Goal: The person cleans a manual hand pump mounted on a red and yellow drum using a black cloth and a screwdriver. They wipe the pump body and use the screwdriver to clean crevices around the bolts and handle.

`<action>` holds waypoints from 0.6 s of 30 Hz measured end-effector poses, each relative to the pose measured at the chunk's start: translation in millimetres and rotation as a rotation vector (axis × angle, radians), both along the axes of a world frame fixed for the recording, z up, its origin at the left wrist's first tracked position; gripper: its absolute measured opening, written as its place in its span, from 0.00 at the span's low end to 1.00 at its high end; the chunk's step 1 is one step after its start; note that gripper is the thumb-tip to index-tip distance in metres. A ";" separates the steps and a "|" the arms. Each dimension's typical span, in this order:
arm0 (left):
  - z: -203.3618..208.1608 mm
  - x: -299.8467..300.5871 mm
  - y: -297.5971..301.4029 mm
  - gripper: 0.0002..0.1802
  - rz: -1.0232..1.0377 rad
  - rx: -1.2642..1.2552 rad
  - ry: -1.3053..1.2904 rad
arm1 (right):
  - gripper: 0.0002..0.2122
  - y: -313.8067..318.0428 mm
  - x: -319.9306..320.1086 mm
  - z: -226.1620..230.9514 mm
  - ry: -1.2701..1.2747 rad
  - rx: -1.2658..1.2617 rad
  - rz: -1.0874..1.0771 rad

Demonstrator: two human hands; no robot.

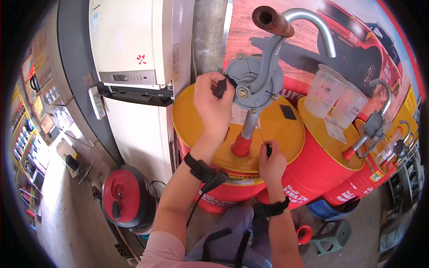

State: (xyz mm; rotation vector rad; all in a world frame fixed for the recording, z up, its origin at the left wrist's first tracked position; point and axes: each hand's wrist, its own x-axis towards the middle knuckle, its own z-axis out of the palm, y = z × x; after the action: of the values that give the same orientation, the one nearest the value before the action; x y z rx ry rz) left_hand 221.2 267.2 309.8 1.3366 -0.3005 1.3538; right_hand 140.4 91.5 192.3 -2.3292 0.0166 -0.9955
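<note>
A grey hand-crank drum pump (241,69) stands on the yellow lid (196,129) of a red drum, its pipe rising from a red collar (241,146). My left hand (214,107) is closed around a small black piece (219,89) at the left side of the pump housing; its exact kind is unclear. Lower down, beside the pump pipe, my right hand (272,167) grips a screwdriver (268,150) by its black handle. The thin shaft points up and left toward the pipe. The crank's brown tubular grip (270,21) sticks up above the housing.
More red drums (308,178) with yellow lids stand to the right, bearing translucent jugs (326,89) and another pump (374,125). A white cabinet-like appliance (134,129) is at left, with a red-and-black machine (123,196) below. A green stool (333,236) sits at lower right.
</note>
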 end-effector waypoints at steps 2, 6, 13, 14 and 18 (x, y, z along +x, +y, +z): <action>-4.5 5.6 -2.3 0.09 0.004 -0.018 0.002 | 0.08 0.2 1.9 0.7 0.036 0.034 -0.018; -12.7 29.2 5.2 0.07 0.111 -0.156 -0.040 | 0.06 1.5 7.3 3.3 0.019 0.023 -0.044; -19.2 32.1 20.4 0.12 -1.189 -0.582 0.300 | 0.08 0.9 8.8 3.3 0.031 0.007 -0.026; -17.2 27.6 18.6 0.13 -1.235 -0.572 0.278 | 0.08 0.8 8.8 2.9 0.019 0.000 -0.024; -7.5 12.0 -0.4 0.20 -1.247 -0.485 0.284 | 0.08 1.5 8.7 1.9 0.027 0.018 -0.049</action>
State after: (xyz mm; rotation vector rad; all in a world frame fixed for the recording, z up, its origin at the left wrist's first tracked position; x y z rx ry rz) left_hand 233.2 266.8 302.3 0.6487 -0.4590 0.1484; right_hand 149.1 93.0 194.2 -2.3356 0.0931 -0.9833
